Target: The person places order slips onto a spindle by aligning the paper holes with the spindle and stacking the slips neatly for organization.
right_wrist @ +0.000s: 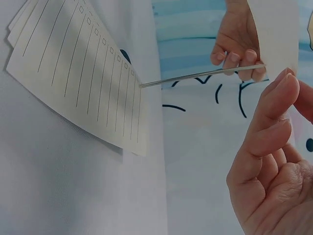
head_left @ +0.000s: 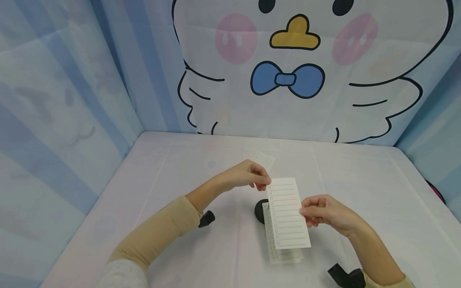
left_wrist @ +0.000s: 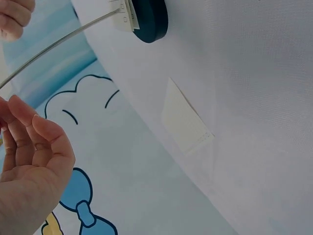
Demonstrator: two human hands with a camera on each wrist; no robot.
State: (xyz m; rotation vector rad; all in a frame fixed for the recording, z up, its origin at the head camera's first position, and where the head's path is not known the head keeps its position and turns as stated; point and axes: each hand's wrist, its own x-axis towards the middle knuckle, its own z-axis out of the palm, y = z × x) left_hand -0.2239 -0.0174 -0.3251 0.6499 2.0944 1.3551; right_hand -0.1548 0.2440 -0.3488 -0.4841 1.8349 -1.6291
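A white checklist slip [head_left: 288, 216] with ruled lines and small boxes is held up between both hands. My left hand [head_left: 252, 176] pinches its upper left corner, and my right hand [head_left: 324, 212] pinches its right edge. Beneath it stands a paper spike with a round black base [head_left: 259, 211]. The spike's thin metal rod [right_wrist: 195, 77] rises from the base, its upper end overlapping the held slip in the right wrist view. Several lined slips [right_wrist: 83, 78] lie low on the rod, over the base. In the left wrist view the held slip barely shows.
Another pale lined slip [head_left: 264, 160] lies flat on the white tabletop [head_left: 201, 248], beyond my left hand. Behind the table hangs a printed backdrop [head_left: 288, 116] with a cartoon figure; blue fabric [head_left: 54, 140] walls the left side. Black straps [head_left: 345, 276] are worn at the wrists.
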